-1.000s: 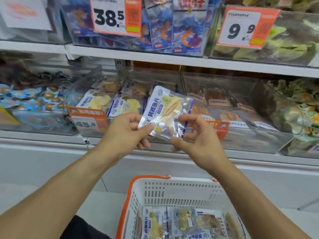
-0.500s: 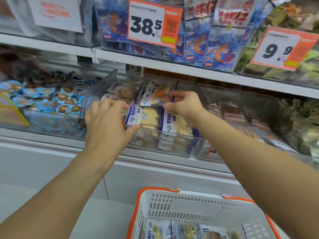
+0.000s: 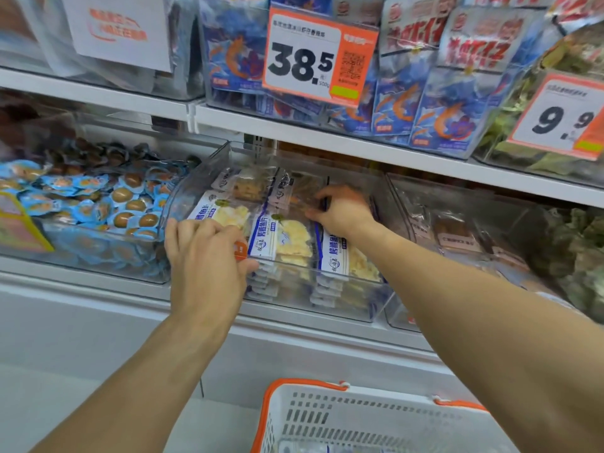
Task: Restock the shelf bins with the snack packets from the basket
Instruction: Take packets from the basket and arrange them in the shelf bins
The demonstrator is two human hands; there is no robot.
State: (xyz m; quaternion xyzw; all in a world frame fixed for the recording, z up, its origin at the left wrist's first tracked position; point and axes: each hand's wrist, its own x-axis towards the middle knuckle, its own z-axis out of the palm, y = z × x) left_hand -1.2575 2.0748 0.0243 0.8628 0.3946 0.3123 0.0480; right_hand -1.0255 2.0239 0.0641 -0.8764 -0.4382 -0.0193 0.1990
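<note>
**Both hands at the clear snack bin on the lower shelf**

The landmark was the clear bin (image 3: 343,302) in the middle of the lower shelf, filled with rows of white-and-blue snack packets (image 3: 284,243). To the left of the bin sat another clear bin of small blue-wrapped egg snacks (image 3: 98,204). At the bin's front left corner, the left hand (image 3: 206,263) gripped the rim with fingers curled over it, covering most of an orange tag. Inside the bin, toward its back right, the right hand (image 3: 340,210) pinched a snack packet (image 3: 294,191) lying on the rear row; the hands were apart. Above the bin hung a price tag reading 38.5 (image 3: 310,57). To the right of the bin stood a bin of brown packets (image 3: 457,233). Below the bin, a white basket (image 3: 359,416) with an orange rim held more packets, barely visible at its bottom.
</note>
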